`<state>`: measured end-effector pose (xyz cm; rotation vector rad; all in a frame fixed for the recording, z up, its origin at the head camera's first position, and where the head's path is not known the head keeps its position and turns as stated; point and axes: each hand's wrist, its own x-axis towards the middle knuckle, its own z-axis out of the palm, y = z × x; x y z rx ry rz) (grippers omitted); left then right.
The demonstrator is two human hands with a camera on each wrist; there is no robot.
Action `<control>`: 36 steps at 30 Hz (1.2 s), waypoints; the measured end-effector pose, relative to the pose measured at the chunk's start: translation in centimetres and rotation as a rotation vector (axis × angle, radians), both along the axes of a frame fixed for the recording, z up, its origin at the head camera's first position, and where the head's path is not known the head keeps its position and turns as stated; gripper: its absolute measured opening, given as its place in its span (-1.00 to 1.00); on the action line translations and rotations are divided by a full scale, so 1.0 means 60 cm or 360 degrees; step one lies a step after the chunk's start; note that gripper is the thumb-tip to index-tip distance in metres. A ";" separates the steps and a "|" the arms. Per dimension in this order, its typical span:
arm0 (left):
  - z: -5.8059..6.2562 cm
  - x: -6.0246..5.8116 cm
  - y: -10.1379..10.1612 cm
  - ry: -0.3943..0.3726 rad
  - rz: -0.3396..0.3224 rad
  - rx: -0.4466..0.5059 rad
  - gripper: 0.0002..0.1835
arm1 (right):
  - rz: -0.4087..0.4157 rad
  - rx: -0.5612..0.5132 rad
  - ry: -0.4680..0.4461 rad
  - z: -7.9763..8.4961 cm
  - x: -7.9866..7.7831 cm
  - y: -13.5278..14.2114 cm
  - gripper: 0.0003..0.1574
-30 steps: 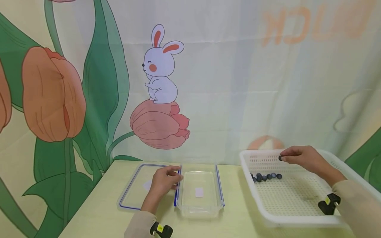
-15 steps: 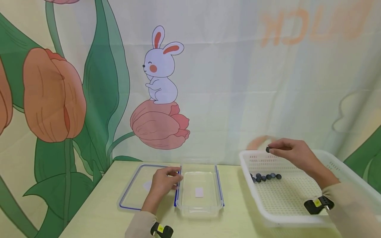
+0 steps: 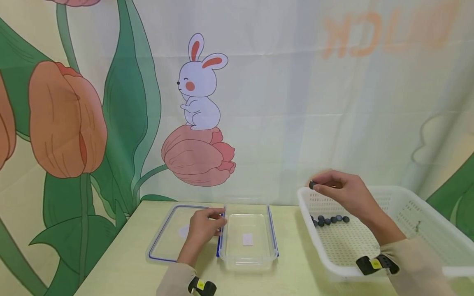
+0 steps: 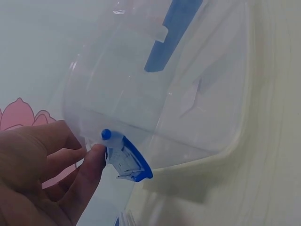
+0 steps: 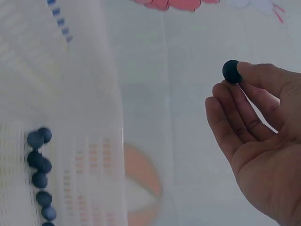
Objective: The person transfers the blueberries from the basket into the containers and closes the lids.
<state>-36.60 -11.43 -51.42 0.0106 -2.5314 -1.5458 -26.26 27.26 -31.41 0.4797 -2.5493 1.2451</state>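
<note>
Over the left rim of a white basket (image 3: 344,271), my right hand (image 3: 346,193) pinches one blueberry (image 3: 312,185) between thumb and fingertips. The right wrist view shows this dark round blueberry (image 5: 231,71) at the fingertips, apart from the basket wall. Several other blueberries (image 3: 327,221) lie in a row on the basket's floor at its left end. My left hand (image 3: 203,226) holds the left edge of a clear plastic box (image 3: 237,246). Close up, its thumb is by a blue side clip (image 4: 134,160), while the other fingers are partly hidden behind the wall.
A clear lid with a blue seal (image 3: 161,242) lies flat left of the box, partly behind my left hand. A small pale label (image 3: 247,239) shows in the box. The pale table (image 3: 292,255) separates box and basket. A printed curtain (image 3: 266,123) hangs behind.
My right hand has moved left with the blueberry and risen slightly, from over the basket's inside to its left rim. The left hand keeps its place at the box.
</note>
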 end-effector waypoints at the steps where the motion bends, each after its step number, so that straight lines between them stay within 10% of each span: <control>1: 0.001 0.001 0.000 0.0002 0.0003 -0.0004 -0.64 | 0.0020 -0.0012 0.0022 -0.001 0.002 -0.009 -0.64; 12: 0.095 0.075 0.023 -0.0076 0.0068 0.0028 -0.67 | 0.0065 -0.0132 -0.0009 -0.011 0.027 -0.096 -0.68; 25: -0.002 0.001 0.006 -0.0036 0.0011 0.0013 -0.64 | 0.0184 -0.0121 -0.0118 -0.068 0.029 -0.170 -0.80; 30: 0.012 0.011 0.008 -0.0037 0.0019 0.0000 -0.65 | 0.0189 -0.0092 -0.0184 -0.086 0.031 -0.195 -0.85; 36: 0.078 0.061 0.022 -0.0091 0.0041 0.0009 -0.66 | 0.0234 -0.0058 -0.0243 -0.110 0.033 -0.212 -0.88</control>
